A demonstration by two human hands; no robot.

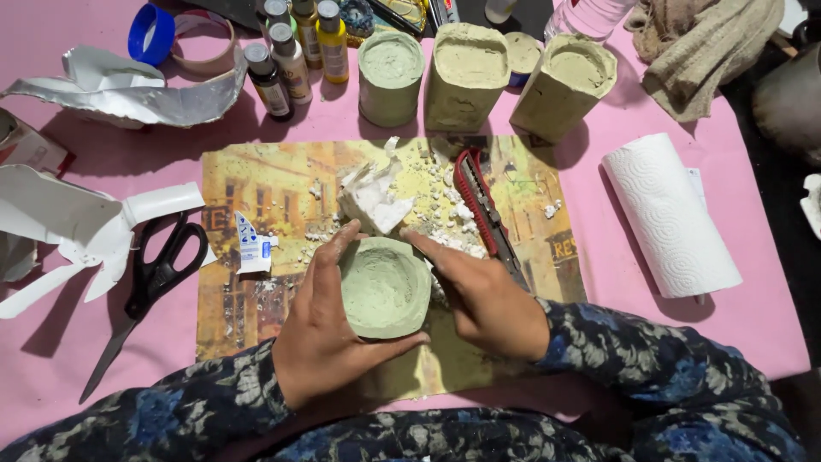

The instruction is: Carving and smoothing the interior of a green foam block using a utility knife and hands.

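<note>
Holding: left hand (321, 329) and right hand (479, 295) both clasped the green bowl (385, 287) between them.
Beyond right fingers: red knife (481, 205), white crumbs (445, 227).
Left of left hand: scissors (154, 278).
Farthest: three green pots (466, 73), paint bottles (295, 56).

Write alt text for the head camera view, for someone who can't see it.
Both hands, left hand and right hand, cup a round green clay pot over a printed mat on a pink table; a red utility knife lies beside it.

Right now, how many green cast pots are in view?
4: one round pot between left hand and right hand; round, square, angled in the back row. Others may be hidden.
</note>
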